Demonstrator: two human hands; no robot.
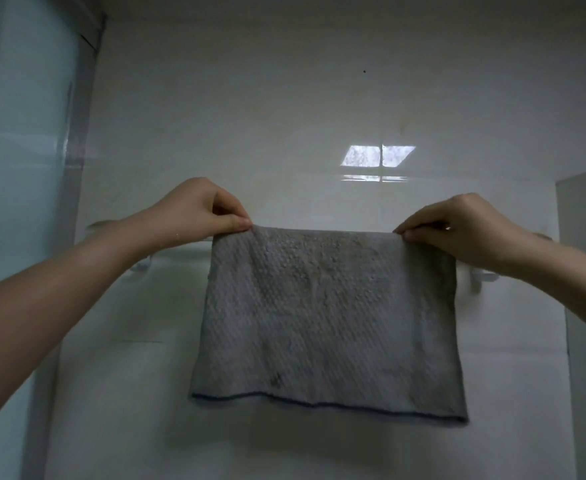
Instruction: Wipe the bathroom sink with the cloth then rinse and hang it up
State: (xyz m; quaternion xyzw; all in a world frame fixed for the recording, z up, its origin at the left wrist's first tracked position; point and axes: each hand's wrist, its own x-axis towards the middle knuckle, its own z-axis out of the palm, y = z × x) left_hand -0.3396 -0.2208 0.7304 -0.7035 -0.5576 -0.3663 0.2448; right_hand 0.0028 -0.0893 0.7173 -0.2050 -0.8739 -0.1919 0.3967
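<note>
A grey textured cloth [329, 323] hangs flat in front of a white wall, its top edge level with a pale towel rail [180, 249]. The cloth has a dark hem along the bottom and a few dark smudges. My left hand [194, 211] pinches the cloth's top left corner between thumb and fingers. My right hand [464, 230] pinches the top right corner the same way. Most of the rail is hidden behind the cloth and my hands. The sink is out of view.
A frosted glass panel [18, 168] with a metal frame stands at the left. The glossy white wall [284, 116] reflects a window. A rail bracket [476, 282] shows at the right, and a wall corner [561, 306] juts out beyond it.
</note>
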